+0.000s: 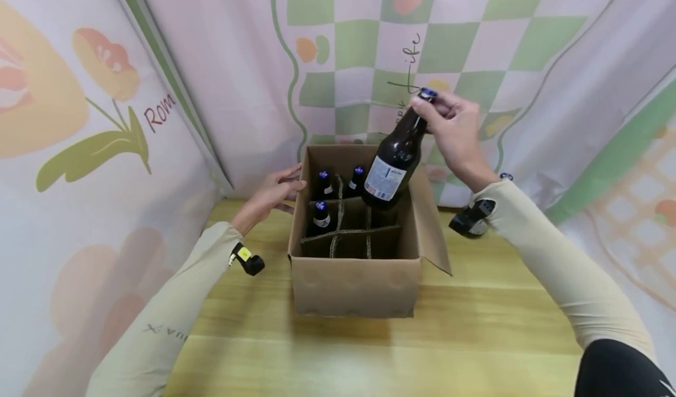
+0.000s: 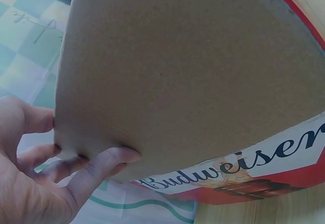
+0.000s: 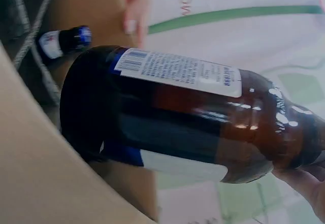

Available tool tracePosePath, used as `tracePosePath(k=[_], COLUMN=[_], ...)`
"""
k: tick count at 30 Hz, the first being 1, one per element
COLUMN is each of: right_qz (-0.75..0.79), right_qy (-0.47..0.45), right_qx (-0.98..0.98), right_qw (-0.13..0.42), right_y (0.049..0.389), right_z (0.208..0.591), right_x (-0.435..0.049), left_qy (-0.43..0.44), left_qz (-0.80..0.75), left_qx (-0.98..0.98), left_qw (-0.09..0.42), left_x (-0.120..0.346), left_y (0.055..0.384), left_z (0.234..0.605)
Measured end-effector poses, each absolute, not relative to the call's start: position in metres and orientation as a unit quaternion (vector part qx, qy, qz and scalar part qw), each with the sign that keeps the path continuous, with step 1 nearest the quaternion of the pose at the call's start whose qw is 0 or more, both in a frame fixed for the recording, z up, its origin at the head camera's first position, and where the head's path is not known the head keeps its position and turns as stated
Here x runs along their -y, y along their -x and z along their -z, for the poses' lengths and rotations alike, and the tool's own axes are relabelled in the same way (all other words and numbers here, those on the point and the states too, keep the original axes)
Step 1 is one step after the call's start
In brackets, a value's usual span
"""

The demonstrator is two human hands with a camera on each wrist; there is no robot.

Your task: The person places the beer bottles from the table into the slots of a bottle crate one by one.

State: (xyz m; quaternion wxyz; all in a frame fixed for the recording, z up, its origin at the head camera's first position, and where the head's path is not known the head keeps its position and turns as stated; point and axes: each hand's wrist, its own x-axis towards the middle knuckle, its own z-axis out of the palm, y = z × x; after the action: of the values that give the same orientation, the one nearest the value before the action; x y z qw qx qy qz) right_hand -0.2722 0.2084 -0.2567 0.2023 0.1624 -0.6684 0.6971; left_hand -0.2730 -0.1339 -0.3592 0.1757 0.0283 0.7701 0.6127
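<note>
A brown glass beer bottle (image 1: 391,162) with a blue cap and pale label hangs tilted over the right side of an open cardboard box (image 1: 356,288). My right hand (image 1: 456,130) grips it by the neck, just below the cap. In the right wrist view, the bottle (image 3: 172,117) fills the middle, its base toward the box. At the box's back left corner, my left hand (image 1: 271,194) holds the edge. The left wrist view has the thumb of that hand (image 2: 61,178) against a plain brown flap (image 2: 177,71), fingers at its border.
Three blue-capped bottles stand in the box: one at back left (image 1: 324,183), one at back middle (image 1: 357,178), one farther forward (image 1: 320,216). Cardboard dividers (image 1: 351,231) split the inside. A side flap (image 1: 430,221) sticks out right. The wooden table (image 1: 475,338) meets printed curtains behind.
</note>
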Motion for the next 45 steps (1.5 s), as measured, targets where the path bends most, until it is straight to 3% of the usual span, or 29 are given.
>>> tracePosePath(k=[19, 31, 45], right_qz=[-0.565, -0.505, -0.401], right_qy=[-0.146, -0.157, -0.217], right_qx=[0.795, 0.838, 0.882], right_qw=[0.167, 0.137, 0.117], right_y=[0.278, 0.298, 0.287], right_z=[0.307, 0.312, 0.297], right_x=[-0.156, -0.173, -0.18], left_qy=[-0.021, -0.03, -0.027], left_qz=[-0.611, -0.611, -0.616], left_qx=[-0.772, -0.771, -0.767], left_qw=[0.175, 0.176, 0.177], left_x=[0.143, 0.139, 0.141], left_y=[0.271, 0.271, 0.268], left_z=[0.365, 0.364, 0.36])
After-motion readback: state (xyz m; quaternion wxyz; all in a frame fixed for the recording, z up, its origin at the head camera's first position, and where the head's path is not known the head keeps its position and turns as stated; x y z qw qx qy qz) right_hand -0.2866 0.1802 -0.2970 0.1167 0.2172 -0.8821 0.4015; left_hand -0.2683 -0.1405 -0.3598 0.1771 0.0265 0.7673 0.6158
